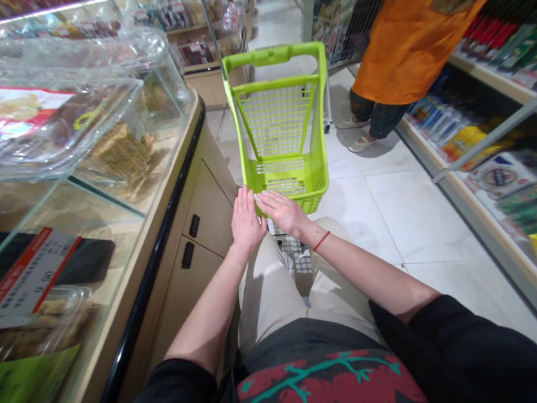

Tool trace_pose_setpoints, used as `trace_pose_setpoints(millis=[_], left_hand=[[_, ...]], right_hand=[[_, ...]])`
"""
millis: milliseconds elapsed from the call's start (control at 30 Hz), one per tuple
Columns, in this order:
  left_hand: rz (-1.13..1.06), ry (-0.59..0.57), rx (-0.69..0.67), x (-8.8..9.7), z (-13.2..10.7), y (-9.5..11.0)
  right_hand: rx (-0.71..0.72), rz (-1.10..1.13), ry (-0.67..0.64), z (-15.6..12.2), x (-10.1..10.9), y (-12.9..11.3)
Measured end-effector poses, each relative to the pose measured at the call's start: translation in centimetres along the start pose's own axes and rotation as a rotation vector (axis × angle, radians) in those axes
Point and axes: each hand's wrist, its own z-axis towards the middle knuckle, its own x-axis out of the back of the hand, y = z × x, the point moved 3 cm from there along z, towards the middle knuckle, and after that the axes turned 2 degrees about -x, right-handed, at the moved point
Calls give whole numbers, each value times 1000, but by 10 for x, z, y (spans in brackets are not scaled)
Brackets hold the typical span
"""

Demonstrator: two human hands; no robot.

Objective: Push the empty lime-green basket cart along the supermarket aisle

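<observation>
A lime-green shopping cart basket [279, 122] stands right in front of my legs, with its handle bar at the far end. My left hand [247, 218] is at the basket's near left corner, fingers stretched forward and held close together. My right hand [283, 213], with a thin red cord at the wrist, lies over the near rim, its straight fingers angled left. Its fingertips reach the left hand's fingers; whether they touch is hard to tell. I make out nothing held in either hand. The visible inside of the basket shows only green mesh.
On the left runs a wooden display counter [206, 189] with glass dividers, a black edge rail [157, 246] and packaged food. A person in an orange apron [415, 23] stands at the right, beside stocked shelves [502, 168]. White floor tiles [396, 213] lie between; more shelves stand ahead.
</observation>
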Motion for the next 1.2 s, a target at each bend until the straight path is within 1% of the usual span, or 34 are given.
trace_pose_setpoints(millis=[67,133,233,367,467,567,633,767,867,967,1133,1200], left_hand=[[2,0,1,1,0,-1],[5,0,2,2,0,-2],[8,0,3,4,-1,-2],[-8,-1,14,4,0,-3],[-17,-6,20,3,1,-3],[-16,-8,27,2,1,-3],[-17,-3,29,2,1,-2],[-5,-3,20,3,1,-3],[-4,-6,20,3,0,-5],[-5,-13,20,4,0,-7],[-13,-39,15,5,2,-8],[-10,-48,10,5,2,-8]], right_hand=[[10,0,-10,1,2,-1],[9,-13,4,-7,10,3],[-22,-36,50,-33,29,17],[-81,-49,119,-73,54,43],[-103,-69,162,-92,64,57],[-95,-86,192,-92,64,55],[-86,-74,185,-81,57,46],[-79,-35,122,-49,37,23],[-74,-30,93,-38,30,17],[-79,-35,102,-50,39,27],[-109,-102,170,-90,71,62],[-128,-127,180,-100,78,72]])
